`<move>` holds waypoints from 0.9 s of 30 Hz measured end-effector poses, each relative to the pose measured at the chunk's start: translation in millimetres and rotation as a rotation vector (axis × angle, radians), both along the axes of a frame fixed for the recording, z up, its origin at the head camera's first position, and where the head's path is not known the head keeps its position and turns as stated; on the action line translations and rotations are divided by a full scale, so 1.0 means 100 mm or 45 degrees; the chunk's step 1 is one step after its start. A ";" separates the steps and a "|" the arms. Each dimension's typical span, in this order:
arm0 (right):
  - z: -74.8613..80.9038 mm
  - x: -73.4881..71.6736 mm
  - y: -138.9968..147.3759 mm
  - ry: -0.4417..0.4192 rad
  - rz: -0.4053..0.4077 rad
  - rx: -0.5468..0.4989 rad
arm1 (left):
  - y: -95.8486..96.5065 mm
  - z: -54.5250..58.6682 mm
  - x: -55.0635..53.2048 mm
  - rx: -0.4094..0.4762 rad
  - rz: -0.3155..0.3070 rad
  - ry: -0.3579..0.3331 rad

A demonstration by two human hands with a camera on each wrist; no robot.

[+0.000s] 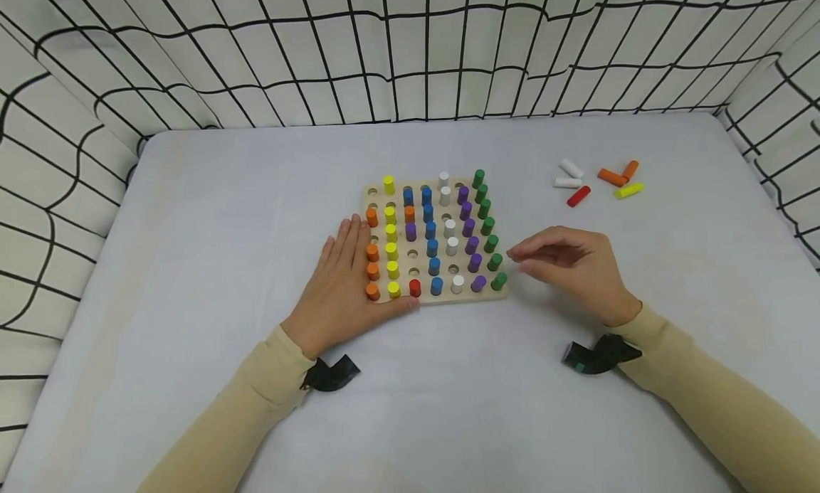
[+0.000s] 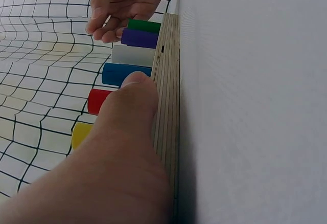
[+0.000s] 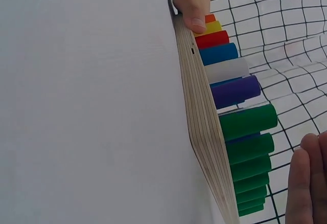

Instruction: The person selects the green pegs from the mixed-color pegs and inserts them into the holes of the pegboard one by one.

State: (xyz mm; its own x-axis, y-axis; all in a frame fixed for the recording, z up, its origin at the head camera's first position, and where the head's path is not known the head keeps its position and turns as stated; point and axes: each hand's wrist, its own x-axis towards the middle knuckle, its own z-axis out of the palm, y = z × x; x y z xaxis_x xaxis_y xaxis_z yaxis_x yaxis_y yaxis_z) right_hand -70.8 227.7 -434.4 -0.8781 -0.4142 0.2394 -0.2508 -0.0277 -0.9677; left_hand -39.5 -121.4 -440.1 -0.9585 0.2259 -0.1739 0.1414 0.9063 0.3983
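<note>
A wooden pegboard point(image 1: 442, 299) lies on the table, filled with rows of coloured pegs. My left hand point(image 1: 346, 279) rests along its left side, fingers straight and thumb against the front edge beside a red peg point(image 1: 415, 288). Off the board's right side is my right hand point(image 1: 573, 265), with thumb and fingers bent loosely and nothing seen between them. Nearest to those fingertips stand the green pegs point(image 1: 495, 262) of the right-hand column. Purple pegs point(image 1: 472, 245), white pegs point(image 1: 452, 246) and blue pegs point(image 1: 432, 248) fill columns further left. Several bare holes point(image 1: 413, 254) show among them.
Loose pegs lie at the back right: two white pegs point(image 1: 567, 183), a red peg point(image 1: 579, 196), two orange pegs point(image 1: 613, 177) and a yellow peg point(image 1: 629, 191). Black wire mesh point(image 1: 427, 66) borders the white table point(image 1: 192, 265) at the back and sides.
</note>
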 end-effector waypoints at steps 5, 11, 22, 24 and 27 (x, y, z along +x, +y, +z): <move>0.01 -0.03 0.01 0.001 -0.040 0.010 | -0.02 -0.01 0.02 0.000 0.008 -0.003; 0.01 -0.05 0.05 0.008 -0.062 0.007 | -0.02 -0.01 0.02 0.002 0.006 0.009; 0.01 -0.05 0.05 0.021 -0.103 -0.029 | -0.02 -0.01 0.03 -0.003 -0.002 0.002; 0.02 -0.05 0.05 0.033 -0.125 -0.015 | -0.02 -0.02 0.02 -0.003 -0.001 0.005; 0.06 -0.07 0.07 0.054 -0.169 -0.010 | -0.02 -0.02 0.01 -0.003 -0.004 0.014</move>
State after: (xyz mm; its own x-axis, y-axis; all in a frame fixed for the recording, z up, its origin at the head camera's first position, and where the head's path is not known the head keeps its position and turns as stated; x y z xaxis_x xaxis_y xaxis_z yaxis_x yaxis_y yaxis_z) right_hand -77.5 234.7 -428.8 -0.9140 -0.2930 0.2806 -0.2937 0.0006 -0.9559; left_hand -38.4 -123.5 -441.7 -0.9596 0.2289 -0.1637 0.1490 0.9067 0.3947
